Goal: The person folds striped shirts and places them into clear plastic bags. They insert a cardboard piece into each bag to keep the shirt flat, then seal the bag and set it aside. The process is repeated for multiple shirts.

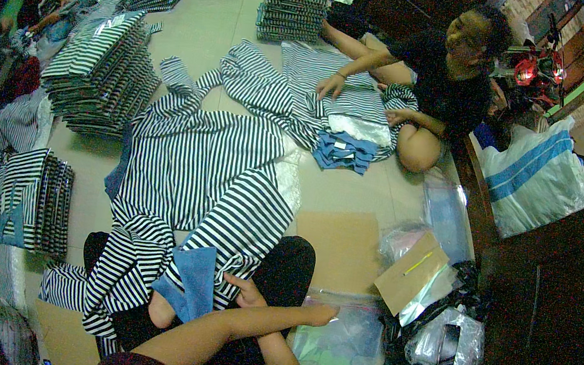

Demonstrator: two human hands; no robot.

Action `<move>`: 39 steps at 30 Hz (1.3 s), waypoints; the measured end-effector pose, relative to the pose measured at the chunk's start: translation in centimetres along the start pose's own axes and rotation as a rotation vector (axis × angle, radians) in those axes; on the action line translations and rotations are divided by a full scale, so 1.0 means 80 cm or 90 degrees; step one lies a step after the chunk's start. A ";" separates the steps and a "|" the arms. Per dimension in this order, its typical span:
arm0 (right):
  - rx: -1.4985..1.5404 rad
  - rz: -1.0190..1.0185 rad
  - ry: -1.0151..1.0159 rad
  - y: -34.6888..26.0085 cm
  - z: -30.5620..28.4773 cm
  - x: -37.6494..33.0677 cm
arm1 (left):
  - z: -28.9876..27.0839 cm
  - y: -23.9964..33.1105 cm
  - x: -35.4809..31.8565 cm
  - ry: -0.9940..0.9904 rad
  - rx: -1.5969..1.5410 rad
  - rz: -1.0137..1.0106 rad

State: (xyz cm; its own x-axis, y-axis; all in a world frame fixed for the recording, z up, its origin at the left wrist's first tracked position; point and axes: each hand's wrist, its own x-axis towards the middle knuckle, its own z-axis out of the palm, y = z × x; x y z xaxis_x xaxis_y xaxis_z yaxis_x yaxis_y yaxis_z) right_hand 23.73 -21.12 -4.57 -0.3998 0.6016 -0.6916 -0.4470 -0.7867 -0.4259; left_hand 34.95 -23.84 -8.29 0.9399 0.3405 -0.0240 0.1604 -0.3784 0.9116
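A black-and-white striped garment [228, 211] is spread over the floor and my lap. Blue fabric [198, 274] lies on its near part. My right hand [246, 293] grips the near edge of the striped cloth, fingers curled at its fold. Across my right arm reaches my left forearm, so that my left hand [320, 315] is over the clear plastic bags [338, 361] on the floor; its fingers cannot be made out. A bunched striped sleeve [126, 271] lies over my dark-clad leg.
Stacks of folded striped garments stand at the left [102, 74], near left [36, 199] and far side [297, 4]. Opposite, a person [442, 69] handles another striped garment [349, 93]. Cardboard [336, 248] and a plastic-wrapped bundle [445, 342] lie right.
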 end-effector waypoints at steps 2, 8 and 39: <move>0.007 -0.015 -0.051 0.005 -0.006 0.013 | -0.006 0.004 0.003 0.003 0.080 -0.070; -0.025 0.015 -0.030 0.039 -0.052 0.059 | -0.028 0.030 -0.007 -0.091 0.197 0.010; -0.289 -0.385 -0.062 0.041 -0.052 0.048 | -0.299 0.154 -0.057 -0.194 -0.186 0.063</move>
State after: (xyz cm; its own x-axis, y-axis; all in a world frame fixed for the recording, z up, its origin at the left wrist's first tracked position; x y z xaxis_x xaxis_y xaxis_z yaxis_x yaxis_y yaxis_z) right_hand 24.04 -21.99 -11.03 -0.2675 0.9390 -0.2162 -0.2464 -0.2836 -0.9267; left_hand 25.42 -9.45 12.87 0.9995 0.0286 -0.0101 0.0135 -0.1218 0.9925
